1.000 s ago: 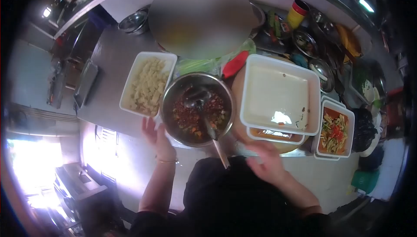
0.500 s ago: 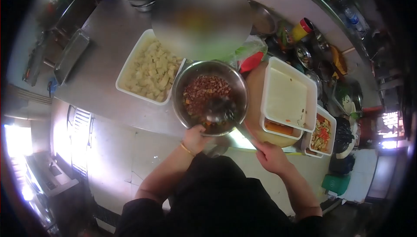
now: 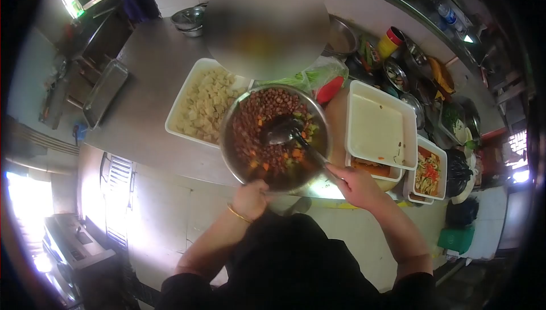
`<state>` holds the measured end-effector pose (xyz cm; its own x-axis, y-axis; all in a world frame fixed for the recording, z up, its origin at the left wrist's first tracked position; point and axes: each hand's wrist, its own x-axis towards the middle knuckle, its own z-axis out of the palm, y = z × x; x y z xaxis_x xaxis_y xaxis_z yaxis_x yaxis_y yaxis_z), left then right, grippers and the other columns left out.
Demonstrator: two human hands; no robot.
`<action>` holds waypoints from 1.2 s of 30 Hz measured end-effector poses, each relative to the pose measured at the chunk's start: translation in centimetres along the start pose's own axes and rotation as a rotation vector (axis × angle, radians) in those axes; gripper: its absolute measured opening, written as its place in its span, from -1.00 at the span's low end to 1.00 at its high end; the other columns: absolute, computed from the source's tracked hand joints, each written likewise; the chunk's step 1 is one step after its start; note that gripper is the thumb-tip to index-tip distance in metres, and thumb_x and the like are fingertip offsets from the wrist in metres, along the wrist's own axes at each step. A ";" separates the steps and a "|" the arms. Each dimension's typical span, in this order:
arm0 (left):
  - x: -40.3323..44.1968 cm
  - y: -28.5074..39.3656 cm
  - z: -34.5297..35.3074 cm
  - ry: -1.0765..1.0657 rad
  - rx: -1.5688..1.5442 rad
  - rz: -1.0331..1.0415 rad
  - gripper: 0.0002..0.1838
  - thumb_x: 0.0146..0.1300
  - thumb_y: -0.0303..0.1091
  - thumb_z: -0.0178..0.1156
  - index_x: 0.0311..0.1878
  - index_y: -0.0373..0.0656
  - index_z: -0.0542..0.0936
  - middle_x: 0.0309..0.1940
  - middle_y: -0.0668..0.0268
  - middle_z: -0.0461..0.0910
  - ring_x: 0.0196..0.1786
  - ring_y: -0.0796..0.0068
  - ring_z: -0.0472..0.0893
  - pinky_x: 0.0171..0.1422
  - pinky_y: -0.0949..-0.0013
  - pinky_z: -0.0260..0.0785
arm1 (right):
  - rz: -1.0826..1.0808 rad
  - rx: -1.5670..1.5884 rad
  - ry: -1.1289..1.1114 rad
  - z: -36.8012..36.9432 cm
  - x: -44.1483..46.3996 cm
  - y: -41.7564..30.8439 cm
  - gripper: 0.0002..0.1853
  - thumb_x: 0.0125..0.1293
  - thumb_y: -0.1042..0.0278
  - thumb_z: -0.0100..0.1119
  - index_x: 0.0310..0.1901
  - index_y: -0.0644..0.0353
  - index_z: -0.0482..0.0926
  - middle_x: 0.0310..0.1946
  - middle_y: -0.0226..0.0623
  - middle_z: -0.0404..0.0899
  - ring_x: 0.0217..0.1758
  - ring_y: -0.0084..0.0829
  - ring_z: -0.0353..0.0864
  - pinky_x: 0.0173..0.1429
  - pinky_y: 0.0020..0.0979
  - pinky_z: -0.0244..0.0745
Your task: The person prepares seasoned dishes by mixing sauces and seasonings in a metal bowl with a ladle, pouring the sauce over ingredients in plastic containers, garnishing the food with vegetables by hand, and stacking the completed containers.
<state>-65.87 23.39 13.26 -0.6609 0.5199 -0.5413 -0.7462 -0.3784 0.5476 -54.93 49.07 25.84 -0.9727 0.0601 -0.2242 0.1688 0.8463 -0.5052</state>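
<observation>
A steel mixing bowl [image 3: 228, 159] holds dark reddish-brown diced pieces with orange and green bits and some liquid. My left hand [image 3: 250, 200] is closed on the bowl's near rim, a thin bracelet at the wrist. My right hand [image 3: 356, 187] is wrapped around the handle of a metal ladle [image 3: 280, 134] from the right side. The ladle's head lies in the middle of the mix, partly covered by it. Left of the bowl, and touching or nearly touching it, is a white tray [image 3: 170, 118] of pale cubes.
Stacked white trays [image 3: 380, 128] stand right of the bowl over a round board [image 3: 336, 117]. Beyond them is a tray of sliced food with red bits [image 3: 427, 172]. A red-handled object [image 3: 330, 89] and bagged greens [image 3: 298, 78] lie behind. A steel counter [image 3: 142, 48] extends left.
The ladle's head has moved from the bowl's near side to its middle and turned up some mix. More orange and green pieces show. The bowl appears tipped slightly toward me; the view has shifted.
</observation>
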 end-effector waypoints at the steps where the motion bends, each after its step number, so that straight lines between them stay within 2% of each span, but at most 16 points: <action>1: -2.0 0.9 2.7 0.069 -0.162 -0.076 -0.48 0.12 -0.67 -0.08 0.22 -0.33 0.37 0.10 0.08 0.54 0.12 0.02 0.58 0.13 -0.10 0.55 | -0.027 0.019 -0.016 0.3 0.1 -0.5 -0.51 0.26 0.43 0.04 0.26 0.01 0.50 -0.29 0.01 0.61 -0.25 0.03 0.61 -0.14 -0.09 0.49; 5: 3.0 3.2 -0.2 0.117 -0.249 -0.096 -0.47 0.13 -0.69 -0.10 0.25 -0.32 0.34 0.13 0.06 0.51 0.13 0.01 0.58 0.12 -0.11 0.57 | -0.067 0.016 -0.083 0.2 -0.3 -0.4 -0.50 0.26 0.43 0.03 0.27 0.01 0.50 -0.27 0.03 0.60 -0.24 0.03 0.61 -0.12 -0.09 0.49; 6: 4.2 3.0 -2.4 0.013 -0.269 -0.110 -0.47 0.13 -0.69 -0.10 0.24 -0.28 0.36 0.11 0.06 0.52 0.12 0.01 0.58 0.05 -0.11 0.60 | -0.059 0.001 -0.099 -0.1 -0.4 0.0 -0.50 0.27 0.43 0.03 0.27 0.01 0.49 -0.27 0.04 0.60 -0.24 0.03 0.61 -0.11 -0.09 0.49; 8: 4.4 -2.3 -6.3 -0.048 0.096 0.138 -0.55 0.13 -0.68 -0.06 0.11 -0.16 0.44 -0.03 0.14 0.54 0.02 0.06 0.61 0.00 -0.13 0.58 | -0.023 0.015 -0.118 -0.4 0.2 0.0 -0.50 0.27 0.43 0.03 0.28 0.02 0.48 -0.28 0.05 0.59 -0.24 0.03 0.61 -0.10 -0.09 0.48; 10: -1.6 1.6 1.5 0.078 -0.152 -0.056 -0.54 0.14 -0.67 -0.05 0.17 -0.28 0.40 0.06 0.08 0.54 -0.01 0.08 0.63 -0.09 0.00 0.63 | 0.045 0.074 -0.126 -0.7 1.4 -0.8 -0.49 0.27 0.43 0.03 0.29 0.02 0.48 -0.28 0.07 0.59 -0.24 0.03 0.61 -0.10 -0.09 0.48; 13: 0.2 3.6 1.7 0.266 -0.067 -0.093 -0.55 0.15 -0.65 -0.05 0.16 -0.27 0.42 0.05 0.09 0.55 -0.04 0.11 0.64 -0.12 0.05 0.64 | -0.113 0.074 -0.136 0.0 1.0 -1.4 -0.49 0.27 0.43 0.03 0.30 0.06 0.46 -0.28 0.09 0.59 -0.24 0.03 0.61 -0.09 -0.09 0.48; 14: 3.0 3.2 -1.4 0.161 -0.139 -0.061 -0.54 0.14 -0.65 -0.06 0.15 -0.25 0.43 0.05 0.10 0.55 -0.01 0.10 0.63 -0.11 0.06 0.64 | -0.102 0.061 -0.132 0.1 1.0 -1.2 -0.49 0.27 0.43 0.03 0.30 0.07 0.46 -0.27 0.10 0.59 -0.22 0.04 0.61 -0.08 -0.09 0.48; 17: 1.9 3.7 -0.3 0.074 -0.223 -0.057 -0.54 0.14 -0.65 -0.07 0.15 -0.26 0.42 0.06 0.11 0.56 0.00 0.06 0.63 -0.09 0.04 0.64 | -0.069 0.019 -0.117 -0.7 1.0 0.2 -0.49 0.28 0.43 0.02 0.30 0.09 0.45 -0.23 0.10 0.60 -0.18 0.05 0.62 -0.05 -0.09 0.49; 21: -0.4 2.0 1.9 0.164 -0.133 0.013 -0.55 0.16 -0.63 -0.09 0.17 -0.30 0.40 0.09 0.09 0.54 0.00 0.01 0.63 -0.01 -0.08 0.63 | -0.071 0.093 -0.103 -0.5 2.2 -1.5 -0.48 0.28 0.42 0.02 0.31 0.09 0.44 -0.18 0.10 0.61 -0.16 0.07 0.61 -0.03 -0.08 0.49; 23: 4.2 3.0 -1.4 0.165 -0.224 -0.064 -0.52 0.15 -0.64 -0.10 0.19 -0.26 0.40 0.11 0.09 0.53 0.02 0.03 0.62 0.01 -0.07 0.63 | -0.148 0.057 -0.096 0.0 1.9 -1.5 -0.48 0.28 0.42 0.02 0.31 0.10 0.43 -0.17 0.09 0.61 -0.16 0.07 0.62 -0.03 -0.08 0.50; 24: 5.3 4.0 -1.9 0.168 -0.266 -0.099 -0.51 0.15 -0.65 -0.10 0.19 -0.24 0.40 0.12 0.10 0.52 0.04 0.03 0.62 0.03 -0.07 0.63 | -0.095 0.039 -0.148 -0.5 1.7 -1.3 -0.49 0.29 0.41 0.02 0.31 0.09 0.44 -0.17 0.09 0.61 -0.15 0.07 0.61 -0.02 -0.08 0.50; 27: 4.5 3.2 -2.8 0.042 -0.182 -0.035 -0.50 0.14 -0.66 -0.10 0.20 -0.23 0.39 0.13 0.09 0.51 0.07 0.03 0.61 0.03 -0.07 0.62 | -0.035 0.036 -0.106 -1.0 2.3 0.1 -0.48 0.29 0.40 0.02 0.31 0.05 0.44 -0.20 0.07 0.61 -0.16 0.07 0.61 -0.02 -0.07 0.49; 29: 5.5 -1.3 -6.2 -0.030 0.229 0.198 -0.55 0.16 -0.64 -0.09 0.16 -0.28 0.40 0.09 0.12 0.53 0.05 0.06 0.61 0.04 -0.04 0.62 | -0.027 0.085 -0.092 -0.7 2.9 -0.6 -0.48 0.29 0.40 0.02 0.31 0.05 0.44 -0.19 0.07 0.62 -0.15 0.07 0.62 -0.01 -0.08 0.50; 31: 0.0 3.5 2.2 0.081 -0.161 -0.020 -0.58 0.17 -0.64 -0.10 0.13 -0.28 0.40 0.04 0.15 0.56 0.02 0.10 0.63 0.03 -0.01 0.63 | -0.046 0.078 -0.096 -0.7 3.0 -1.1 -0.49 0.29 0.40 0.02 0.31 0.06 0.44 -0.18 0.07 0.62 -0.15 0.06 0.62 -0.01 -0.08 0.50; 34: 3.6 5.7 -0.4 0.112 -0.273 -0.055 -0.59 0.18 -0.64 -0.10 0.12 -0.23 0.42 -0.02 0.18 0.58 -0.02 0.13 0.63 -0.01 -0.01 0.63 | -0.095 -0.002 -0.122 -1.4 2.1 -1.2 -0.49 0.29 0.40 0.02 0.31 0.06 0.44 -0.19 0.07 0.63 -0.16 0.06 0.62 -0.01 -0.08 0.50; 36: 3.7 4.8 -1.5 0.055 -0.259 -0.054 -0.62 0.19 -0.63 -0.09 0.10 -0.24 0.42 -0.04 0.16 0.58 -0.05 0.12 0.64 -0.03 -0.03 0.63 | -0.107 -0.025 -0.092 -1.9 2.6 0.1 -0.50 0.30 0.39 0.01 0.31 0.06 0.44 -0.20 0.07 0.62 -0.17 0.07 0.62 -0.01 -0.08 0.50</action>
<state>-71.99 22.31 12.91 -0.6175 0.5046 -0.6034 -0.7714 -0.5382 0.3394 -57.76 50.28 26.77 -0.9661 -0.0792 -0.2457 0.0592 0.8585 -0.5094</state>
